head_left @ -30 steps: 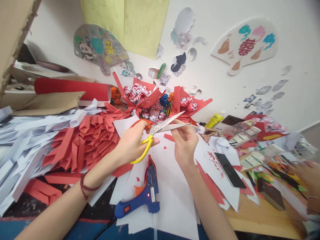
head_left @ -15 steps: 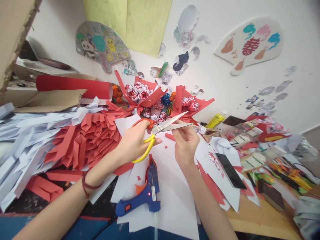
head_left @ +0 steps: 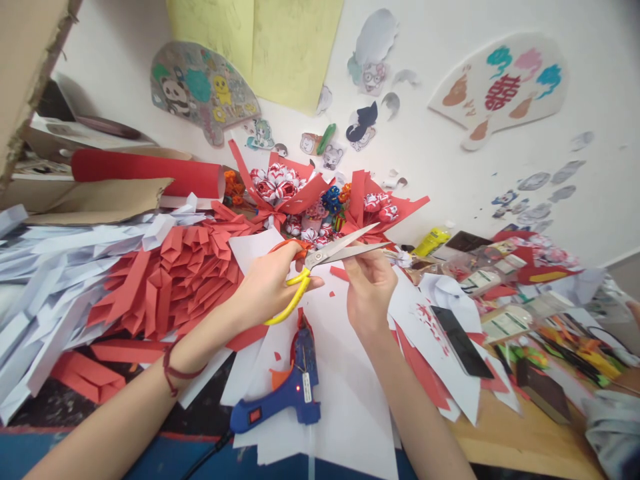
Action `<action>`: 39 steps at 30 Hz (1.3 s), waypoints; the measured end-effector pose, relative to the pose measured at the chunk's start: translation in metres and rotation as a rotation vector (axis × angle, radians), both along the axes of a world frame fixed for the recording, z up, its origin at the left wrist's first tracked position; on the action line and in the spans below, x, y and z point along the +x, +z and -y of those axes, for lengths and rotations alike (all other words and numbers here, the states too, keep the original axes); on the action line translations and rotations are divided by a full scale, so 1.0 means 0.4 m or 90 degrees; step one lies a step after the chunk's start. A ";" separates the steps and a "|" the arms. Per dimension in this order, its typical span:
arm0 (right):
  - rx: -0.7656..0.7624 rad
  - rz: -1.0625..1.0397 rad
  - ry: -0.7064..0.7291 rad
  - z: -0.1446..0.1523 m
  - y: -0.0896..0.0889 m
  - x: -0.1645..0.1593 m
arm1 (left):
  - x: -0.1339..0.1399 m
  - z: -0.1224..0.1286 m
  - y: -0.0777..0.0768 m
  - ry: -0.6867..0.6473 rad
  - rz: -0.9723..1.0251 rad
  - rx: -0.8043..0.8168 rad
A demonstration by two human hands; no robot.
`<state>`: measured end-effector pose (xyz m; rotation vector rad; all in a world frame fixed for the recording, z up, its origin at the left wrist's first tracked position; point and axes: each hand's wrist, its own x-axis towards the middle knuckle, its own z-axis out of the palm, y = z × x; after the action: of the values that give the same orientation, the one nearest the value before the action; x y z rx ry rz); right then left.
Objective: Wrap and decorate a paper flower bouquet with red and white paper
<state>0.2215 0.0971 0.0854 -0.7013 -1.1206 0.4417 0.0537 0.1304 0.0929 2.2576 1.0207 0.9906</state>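
Note:
My left hand (head_left: pixel 265 288) is closed around the handles of a pair of scissors (head_left: pixel 325 256), one loop red-orange and the other yellow. Its blades stand apart and point right, crossing the fingertips of my right hand (head_left: pixel 371 293). The fingers of that hand are pinched together behind the blades; whatever lies between them is hidden. Below both hands a blue hot glue gun (head_left: pixel 303 363) rests on white paper sheets (head_left: pixel 345 380), its small red light lit. A few red paper scraps (head_left: pixel 332 294) lie on the sheets.
Folded red paper strips (head_left: pixel 185 273) and white ones (head_left: pixel 55 267) are heaped at left. Red-wrapped paper flower bouquets (head_left: pixel 280 183) stand by the wall. At right are a black phone (head_left: pixel 461 341), a yellow bottle (head_left: pixel 433 241) and clear plastic boxes (head_left: pixel 507 324).
Both hands stay almost in place, with my right hand shifting very slightly left. The scissors keep their spread, and the glue gun has not moved.

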 end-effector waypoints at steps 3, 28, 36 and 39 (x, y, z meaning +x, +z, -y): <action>0.006 -0.011 0.013 -0.001 -0.001 -0.002 | 0.001 0.000 -0.002 0.002 -0.001 0.010; -0.008 -0.084 0.059 0.006 -0.001 -0.017 | 0.013 0.004 -0.008 0.002 -0.010 0.020; -0.040 -0.128 0.083 0.012 0.005 -0.026 | 0.017 0.019 -0.004 -0.018 0.035 -0.038; -0.059 -0.120 0.080 0.012 0.009 -0.023 | 0.014 0.020 -0.001 -0.047 0.083 -0.060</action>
<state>0.2121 0.0924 0.0889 -0.6583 -0.9742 0.6566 0.0594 0.1222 0.0925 2.1094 0.9040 1.0215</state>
